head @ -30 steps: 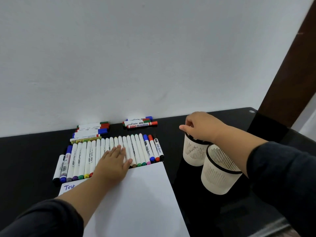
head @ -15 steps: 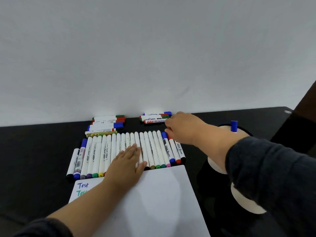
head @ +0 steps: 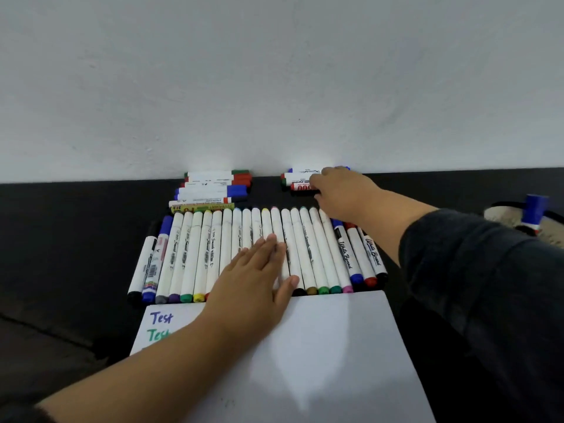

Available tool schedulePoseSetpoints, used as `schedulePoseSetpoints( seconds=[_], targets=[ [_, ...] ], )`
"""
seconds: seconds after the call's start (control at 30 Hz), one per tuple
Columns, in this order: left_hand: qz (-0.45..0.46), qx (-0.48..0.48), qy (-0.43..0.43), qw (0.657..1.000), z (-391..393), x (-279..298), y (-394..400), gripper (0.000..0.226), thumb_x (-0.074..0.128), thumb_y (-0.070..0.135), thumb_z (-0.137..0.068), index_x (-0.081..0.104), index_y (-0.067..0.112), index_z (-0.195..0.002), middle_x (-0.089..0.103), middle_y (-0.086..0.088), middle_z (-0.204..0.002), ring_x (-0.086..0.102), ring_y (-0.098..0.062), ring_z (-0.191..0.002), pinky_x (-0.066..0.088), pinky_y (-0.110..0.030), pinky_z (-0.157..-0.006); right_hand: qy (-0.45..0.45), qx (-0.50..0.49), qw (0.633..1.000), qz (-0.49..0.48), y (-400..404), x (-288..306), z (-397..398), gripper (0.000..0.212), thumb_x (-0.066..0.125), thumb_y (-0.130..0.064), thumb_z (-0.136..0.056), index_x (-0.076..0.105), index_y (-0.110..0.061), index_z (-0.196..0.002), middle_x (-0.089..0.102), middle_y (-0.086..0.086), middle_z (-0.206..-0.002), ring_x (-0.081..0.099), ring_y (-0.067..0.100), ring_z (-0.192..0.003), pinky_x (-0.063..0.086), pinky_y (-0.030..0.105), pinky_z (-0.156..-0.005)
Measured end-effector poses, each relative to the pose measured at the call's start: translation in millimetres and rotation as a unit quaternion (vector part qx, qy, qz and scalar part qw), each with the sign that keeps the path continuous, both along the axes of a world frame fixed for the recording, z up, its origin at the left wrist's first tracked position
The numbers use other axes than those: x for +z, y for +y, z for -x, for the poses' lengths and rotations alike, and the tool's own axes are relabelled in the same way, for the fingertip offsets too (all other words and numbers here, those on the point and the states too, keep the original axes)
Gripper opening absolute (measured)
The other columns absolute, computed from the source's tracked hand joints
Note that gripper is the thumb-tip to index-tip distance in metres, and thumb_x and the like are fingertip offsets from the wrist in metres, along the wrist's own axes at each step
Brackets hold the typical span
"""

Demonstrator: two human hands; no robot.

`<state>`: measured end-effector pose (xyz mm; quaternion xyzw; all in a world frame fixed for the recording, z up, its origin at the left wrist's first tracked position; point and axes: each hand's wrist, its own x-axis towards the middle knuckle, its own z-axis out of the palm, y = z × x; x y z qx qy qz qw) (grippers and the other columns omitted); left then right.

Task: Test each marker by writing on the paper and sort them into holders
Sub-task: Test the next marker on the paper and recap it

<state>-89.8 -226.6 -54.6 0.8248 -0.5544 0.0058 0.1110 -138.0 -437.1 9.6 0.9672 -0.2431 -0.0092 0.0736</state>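
Markers (head: pixel 256 251) lie side by side in a long row across the middle of the frame, caps pointing toward the lower edge, on a black desk (head: pixel 61 239) that meets a white wall (head: pixel 274 71). The left hand (head: pixel 253 285) rests flat on this row and on the upper edge of the paper (head: pixel 320 355), fingers straight and close together, thumb out to the right. The paper fills the lower centre of the frame and carries the word "Test" written in blue and again in green at its upper left corner. The right hand (head: pixel 338 190) reaches to the upper centre right, where a small pile of markers (head: pixel 300 180) sits against the wall; its fingers curl down over the red-labelled marker (head: pixel 302 187) at the front of that pile, though whether they actually grip it cannot be told. A second pile of markers (head: pixel 213 187) lies against the wall to the left of it. At the right edge of the frame a pale holder (head: pixel 500 216) is partly visible, with a blue-capped marker (head: pixel 532 210) standing in it.
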Motion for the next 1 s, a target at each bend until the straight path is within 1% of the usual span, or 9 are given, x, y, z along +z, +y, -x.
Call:
schedulePoseSetpoints(
  seconds=[0.07, 0.13, 0.3, 0.43, 0.63, 0.7, 0.77, 0.87, 1.0],
  targets=[
    [-0.005, 0.000, 0.011, 1.000, 1, 1, 0, 0.063, 0.011, 0.056, -0.095, -0.006, 0.028, -0.149, -0.009, 0.009, -0.157, -0.012, -0.004, -0.142, -0.011, -0.020, -0.110, 0.011, -0.015, 1.000, 0.002, -11, -5, -7, 0.041, 0.044, -0.016, -0.096, 0.040, -0.015, -0.137, 0.048, 0.011, -0.126, 0.044, 0.028, -0.116, 0.044, 0.041, -0.094],
    [-0.001, -0.001, 0.012, 1.000, 1, 2, 0, 0.060, 0.016, 0.051, -0.097, -0.006, 0.028, -0.148, -0.009, 0.010, -0.157, -0.012, -0.003, -0.142, -0.012, -0.020, -0.109, 0.027, -0.028, 0.999, -0.002, -18, -11, -13, 0.043, 0.045, -0.013, -0.094, 0.040, -0.014, -0.137, 0.047, 0.012, -0.127, 0.044, 0.030, -0.117, 0.044, 0.043, -0.095],
    [-0.002, -0.003, 0.013, 1.000, 1, 1, 1, 0.060, 0.016, 0.051, -0.097, -0.005, 0.028, -0.148, -0.008, 0.010, -0.157, -0.011, -0.003, -0.142, -0.012, -0.019, -0.108, 0.016, -0.042, 0.999, 0.003, -25, -20, -19, 0.040, 0.045, -0.004, -0.090, 0.047, -0.007, -0.130, 0.043, 0.015, -0.124, 0.043, 0.032, -0.113, 0.044, 0.041, -0.089],
    [-0.007, -0.005, -0.004, 1.000, 1, 0, 1, 0.066, 0.004, 0.056, -0.090, -0.005, 0.028, -0.149, -0.007, 0.009, -0.157, -0.010, -0.003, -0.142, -0.013, -0.019, -0.107, 0.022, -0.046, 0.999, 0.010, -22, -18, -19, 0.035, 0.045, -0.001, -0.090, 0.050, -0.006, -0.124, 0.047, 0.015, -0.123, 0.044, 0.031, -0.114, 0.043, 0.039, -0.088],
    [-0.027, 0.000, 0.012, 1.000, 1, 1, 2, 0.061, 0.016, 0.051, -0.097, -0.003, 0.026, -0.149, -0.006, 0.007, -0.158, -0.010, -0.005, -0.143, -0.012, -0.020, -0.109, -0.007, -0.027, 0.999, 0.039, -9, -9, -7, 0.038, 0.047, -0.005, -0.092, 0.041, -0.006, -0.129, 0.050, 0.013, -0.123, 0.044, 0.028, -0.114, 0.042, 0.035, -0.083],
    [-0.033, -0.002, 0.005, 0.999, 1, 2, 2, 0.064, 0.008, 0.057, -0.095, 0.000, 0.026, -0.150, -0.003, 0.007, -0.158, -0.007, -0.007, -0.143, -0.011, -0.020, -0.109, -0.028, -0.011, 0.999, 0.043, -1, -5, -1, 0.035, 0.047, -0.006, -0.092, 0.041, -0.007, -0.127, 0.050, 0.012, -0.122, 0.044, 0.027, -0.111, 0.039, 0.033, -0.077],
    [-0.021, -0.005, -0.008, 1.000, 3, 3, 3, 0.080, -0.008, 0.062, -0.080, 0.005, 0.025, -0.150, 0.002, 0.006, -0.158, -0.002, -0.008, -0.144, -0.011, -0.019, -0.107, -0.041, 0.003, 0.998, 0.041, 10, 2, 6, 0.034, 0.048, -0.009, -0.092, 0.042, -0.007, -0.125, 0.050, 0.010, -0.119, 0.045, 0.025, -0.108, 0.037, 0.032, -0.075],
    [-0.020, -0.001, 0.001, 1.000, 4, 7, 4, 0.087, -0.010, 0.062, -0.075, 0.009, 0.022, -0.150, 0.006, 0.004, -0.158, 0.001, -0.010, -0.145, -0.009, -0.021, -0.108, -0.059, 0.005, 0.998, -0.009, 34, 16, 18, 0.033, 0.048, -0.011, -0.090, 0.044, -0.008, -0.122, 0.052, 0.009, -0.116, 0.047, 0.025, -0.103, 0.038, 0.031, -0.075],
    [-0.048, -0.011, 0.014, 0.999, 11, 26, 8, 0.064, 0.018, 0.052, -0.097, 0.010, 0.018, -0.151, 0.007, 0.001, -0.158, 0.004, -0.013, -0.145, 0.000, -0.025, -0.114, -0.075, -0.036, 0.987, -0.141, 75, 43, 36, 0.028, 0.052, -0.018, -0.089, 0.049, -0.013, -0.116, 0.054, 0.003, -0.102, 0.049, 0.016, -0.079, 0.040, 0.029, -0.067]
  ],
)
